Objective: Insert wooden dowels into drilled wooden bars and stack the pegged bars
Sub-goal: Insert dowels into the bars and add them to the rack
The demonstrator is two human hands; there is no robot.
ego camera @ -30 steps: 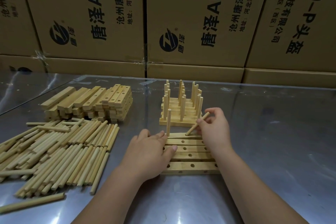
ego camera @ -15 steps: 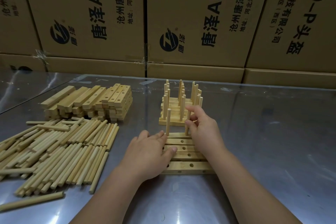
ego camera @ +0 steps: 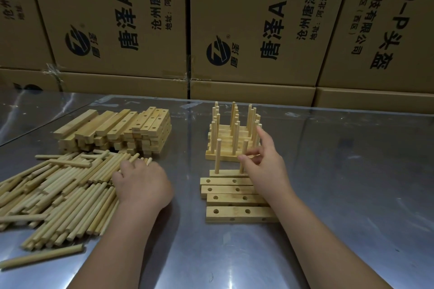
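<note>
Several drilled wooden bars (ego camera: pixel 234 212) lie side by side on the steel table (ego camera: pixel 340 183). The farthest bar (ego camera: pixel 225 173) carries two upright dowels. My right hand (ego camera: pixel 265 171) pinches the right-hand dowel (ego camera: pixel 245 146) between thumb and fingers, with the index finger raised. The left-hand dowel (ego camera: pixel 218 156) stands free. Behind them sits the stack of pegged bars (ego camera: pixel 231 135). My left hand (ego camera: pixel 141 183) rests knuckles-up on the right edge of the loose dowel pile (ego camera: pixel 58 190), fingers bent down onto the dowels; any grip is hidden.
A heap of drilled bars (ego camera: pixel 117 131) lies at the back left, behind the dowels. One stray dowel (ego camera: pixel 42 257) lies near the front left edge. Printed cardboard boxes (ego camera: pixel 246 30) wall off the far side of the table.
My right hand stood its dowel upright in the far bar's second hole. My left hand left the bars and moved left onto the dowel pile.
</note>
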